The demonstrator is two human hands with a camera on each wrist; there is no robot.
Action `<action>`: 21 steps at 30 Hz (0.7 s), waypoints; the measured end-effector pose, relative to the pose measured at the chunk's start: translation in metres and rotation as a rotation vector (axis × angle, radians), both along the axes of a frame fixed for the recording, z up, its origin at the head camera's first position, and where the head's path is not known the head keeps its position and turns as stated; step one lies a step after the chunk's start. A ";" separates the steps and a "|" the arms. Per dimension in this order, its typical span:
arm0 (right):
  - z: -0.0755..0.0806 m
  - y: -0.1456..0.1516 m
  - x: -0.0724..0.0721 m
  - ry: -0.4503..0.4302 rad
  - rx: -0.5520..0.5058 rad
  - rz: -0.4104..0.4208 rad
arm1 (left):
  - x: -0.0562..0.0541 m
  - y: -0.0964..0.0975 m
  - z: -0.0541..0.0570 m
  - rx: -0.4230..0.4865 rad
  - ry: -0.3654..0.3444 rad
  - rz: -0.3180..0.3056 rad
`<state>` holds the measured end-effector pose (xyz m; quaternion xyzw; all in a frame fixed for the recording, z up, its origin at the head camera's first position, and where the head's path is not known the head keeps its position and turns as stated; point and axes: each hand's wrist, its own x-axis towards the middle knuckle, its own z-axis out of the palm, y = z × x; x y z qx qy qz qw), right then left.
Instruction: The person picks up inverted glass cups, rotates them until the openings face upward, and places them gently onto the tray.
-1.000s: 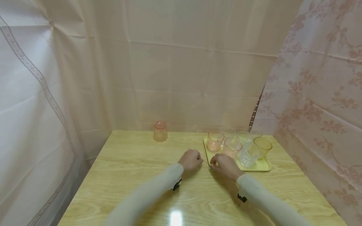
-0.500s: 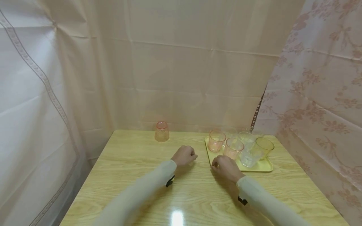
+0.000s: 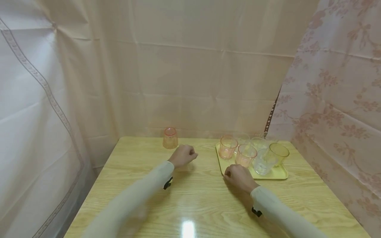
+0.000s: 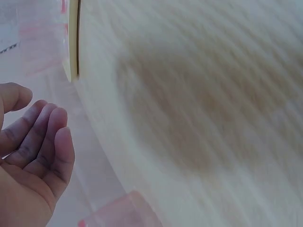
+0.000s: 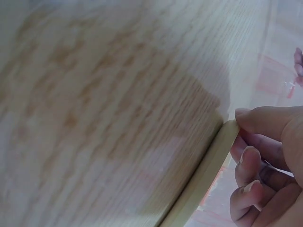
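My left hand (image 3: 182,156) hovers over the table with loosely bent fingers and holds nothing. Just beyond it, an upside-down pink glass (image 3: 170,139) stands near the table's back edge; part of this glass (image 4: 124,213) shows at the bottom of the left wrist view. My right hand (image 3: 239,178) is at the near left corner of a yellow tray (image 3: 276,174). In the right wrist view its thumb and forefinger pinch the tray's corner (image 5: 227,131). On the tray are a pink glass (image 3: 228,149), another pink glass (image 3: 245,158), a yellow glass (image 3: 279,155) and several clear ones.
One clear glass (image 3: 262,164) leans on the tray among the others. The wood-grain table (image 3: 190,201) backs onto a beige curtain (image 3: 184,72). Pale curtain on the left and floral cloth (image 3: 336,115) on the right enclose the space.
My left hand has moved left and back, away from the tray towards the lone pink glass. The right hand has stayed at the tray's corner, and the glasses have not moved.
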<state>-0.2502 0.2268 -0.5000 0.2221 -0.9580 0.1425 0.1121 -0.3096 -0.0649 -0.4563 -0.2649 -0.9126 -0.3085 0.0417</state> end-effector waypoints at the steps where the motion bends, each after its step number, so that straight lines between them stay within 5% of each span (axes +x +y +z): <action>1: 0.000 0.000 0.000 0.003 -0.001 0.002 | -0.001 -0.004 0.002 0.003 -0.001 0.006; 12: -0.002 -0.001 0.002 -0.033 -0.038 -0.002 | -0.015 -0.044 0.015 0.032 -0.014 0.095; 21: -0.001 0.001 0.001 -0.023 -0.046 0.002 | -0.034 -0.064 0.029 0.070 0.111 0.114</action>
